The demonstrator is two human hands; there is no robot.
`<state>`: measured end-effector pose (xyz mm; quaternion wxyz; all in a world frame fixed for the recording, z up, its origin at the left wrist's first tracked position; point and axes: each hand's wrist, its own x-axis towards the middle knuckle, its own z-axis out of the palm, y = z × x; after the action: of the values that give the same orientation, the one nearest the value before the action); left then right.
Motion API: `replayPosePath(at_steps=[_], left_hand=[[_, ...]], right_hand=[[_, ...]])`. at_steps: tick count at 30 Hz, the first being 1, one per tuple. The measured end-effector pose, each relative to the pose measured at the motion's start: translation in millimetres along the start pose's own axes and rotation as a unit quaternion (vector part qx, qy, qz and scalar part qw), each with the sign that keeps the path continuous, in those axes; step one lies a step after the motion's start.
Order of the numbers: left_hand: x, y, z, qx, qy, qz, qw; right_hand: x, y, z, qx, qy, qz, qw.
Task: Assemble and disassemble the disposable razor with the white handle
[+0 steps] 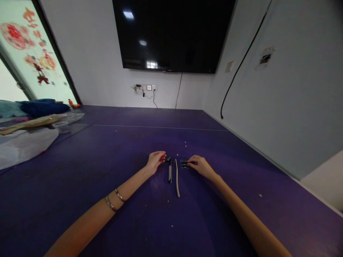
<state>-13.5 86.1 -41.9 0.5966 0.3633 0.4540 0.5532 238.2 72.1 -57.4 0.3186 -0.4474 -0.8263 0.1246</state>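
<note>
My left hand [157,160] lies at the left of a slim razor [170,174] with a grey and black handle. Its fingers reach toward the dark razor head, loosely stretched, and nothing shows in them; whether the fingertips touch the head I cannot tell. Just right of the razor, a thin, slightly bent beige stick or tube [177,180] rests lengthwise on the purple surface. Further right, my right hand [198,164] has its thumb and fingers closed on the right edge of a small flat pack [184,164] with dark strips, which lies on the surface.
The purple surface [120,214] spreads to the walls, with small pale specks. White plastic bags [29,144] and blue cloth [44,107] lie at the left. A black cable [235,73] hangs on the right wall. A television [174,35] and sockets [149,87] are on the back wall.
</note>
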Motion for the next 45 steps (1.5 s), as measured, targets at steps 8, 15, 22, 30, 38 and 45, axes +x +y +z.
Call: replayPosePath(at_steps=[8,15,22,30,38,45], left_hand=[[-0.3,-0.6,0.8,0.003,-0.005,-0.006,1.0],[-1.0,-0.3,1.2,0.006,-0.008,-0.009,1.0],[-1.3,-0.7,0.2,0.029,-0.015,-0.004,0.999],[0.9,3.8,-2.1,0.125,-0.049,0.03,0.991],[-5.5,17.2,1.2,0.329,-0.169,0.085,0.925],[-27.7,16.7,3.6,0.604,-0.207,0.08,0.765]], right_hand=[[-1.4,0.7,-0.3,-0.013,-0.008,0.019,1.0],[-0.8,-1.2,0.9,-0.027,0.01,-0.005,1.0],[-1.5,-6.1,7.0,-0.049,0.019,-0.018,0.998],[-2.0,-7.1,9.5,-0.058,0.007,-0.022,0.998],[-2.4,-7.9,10.2,-0.053,0.006,-0.017,0.998],[0.8,-5.1,6.1,-0.039,0.021,-0.018,0.999]])
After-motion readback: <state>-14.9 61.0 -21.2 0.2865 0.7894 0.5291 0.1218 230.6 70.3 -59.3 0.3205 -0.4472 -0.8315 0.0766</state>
